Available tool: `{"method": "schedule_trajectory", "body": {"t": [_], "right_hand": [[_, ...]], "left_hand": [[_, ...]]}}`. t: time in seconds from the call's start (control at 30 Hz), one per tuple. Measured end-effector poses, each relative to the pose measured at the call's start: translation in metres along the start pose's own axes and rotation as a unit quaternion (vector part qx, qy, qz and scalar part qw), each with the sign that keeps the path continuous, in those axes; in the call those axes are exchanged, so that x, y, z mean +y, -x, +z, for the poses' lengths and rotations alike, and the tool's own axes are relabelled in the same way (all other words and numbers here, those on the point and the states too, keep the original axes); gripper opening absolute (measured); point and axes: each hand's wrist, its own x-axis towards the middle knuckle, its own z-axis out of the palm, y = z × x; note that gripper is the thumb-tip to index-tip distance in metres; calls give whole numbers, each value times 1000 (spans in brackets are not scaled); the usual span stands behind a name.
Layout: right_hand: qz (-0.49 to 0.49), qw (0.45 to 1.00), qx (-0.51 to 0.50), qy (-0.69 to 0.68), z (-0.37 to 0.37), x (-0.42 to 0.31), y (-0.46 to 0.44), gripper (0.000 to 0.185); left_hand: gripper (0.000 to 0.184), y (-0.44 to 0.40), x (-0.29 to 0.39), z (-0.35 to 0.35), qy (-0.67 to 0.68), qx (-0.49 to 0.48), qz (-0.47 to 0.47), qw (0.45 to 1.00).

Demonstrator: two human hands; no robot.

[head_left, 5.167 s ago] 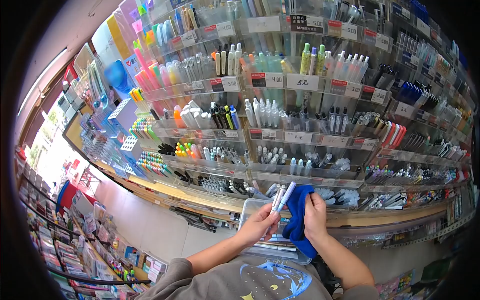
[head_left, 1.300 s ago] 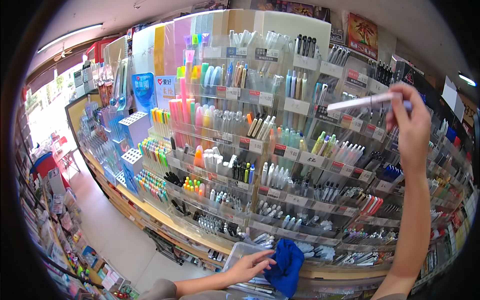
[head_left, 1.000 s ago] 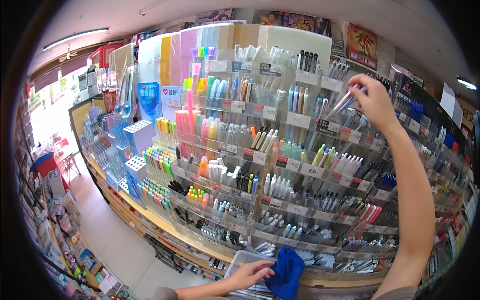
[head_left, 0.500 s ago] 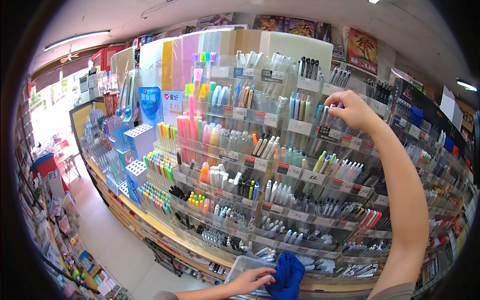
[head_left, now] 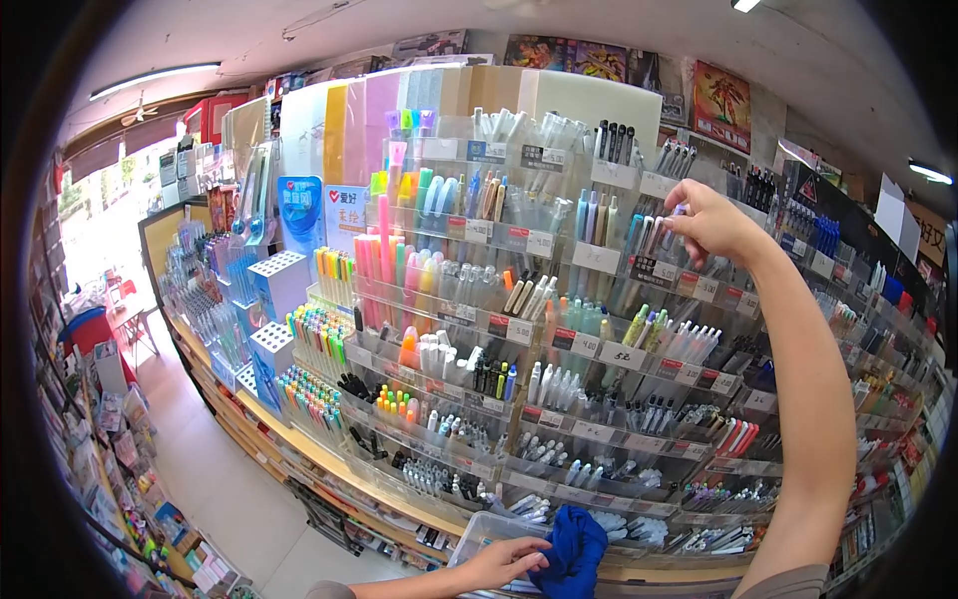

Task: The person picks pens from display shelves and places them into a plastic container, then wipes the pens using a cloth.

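1. Standing in a clear compartment high on a crowded display rack (head_left: 599, 439), slim pens (head_left: 653, 236) lie just under the fingers of a person's right hand (head_left: 711, 222). That hand is partly closed, fingers curled downward; a pale purple pen end (head_left: 680, 211) shows at the fingertips, though whether it is firmly pinched cannot be told.

2. Low in the view, the left hand (head_left: 504, 561) rests with its back upward, fingers loosely extended and gripping nothing visible, the tips touching a bunched blue cloth (head_left: 574, 549).

3. Around that hand is a clear plastic box (head_left: 469, 541), with pale, slender items inside (mostly hidden by the hand and cloth).

4. The pens look light, stiff and smooth, likely to slip or roll in a loose grip; the upper barrel, above the compartment's front wall, seems the best place to pinch. The cloth looks soft and limp, easiest to take by a gathered fold.

5. One dark price label (head_left: 654, 268) sits directly below these pens.
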Motion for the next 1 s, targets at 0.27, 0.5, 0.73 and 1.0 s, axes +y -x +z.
{"method": "schedule_trajectory", "body": {"t": [0.27,0.5,0.73,1.0], "right_hand": [[39,998,-48,8,13,9,-6,32],[-80,986,126,71,28,4,38,37],[-184,971,-42,148,136,45,163,16],[-82,957,-197,198,243,128,281,24]], "left_hand": [[32,-2,-8,-2,-41,24,5,999],[25,-5,-5,-7,20,164,-18,986],[21,-11,-6,-18,-63,155,-15,986],[33,-9,-8,-1,-623,-172,-83,758]]}}
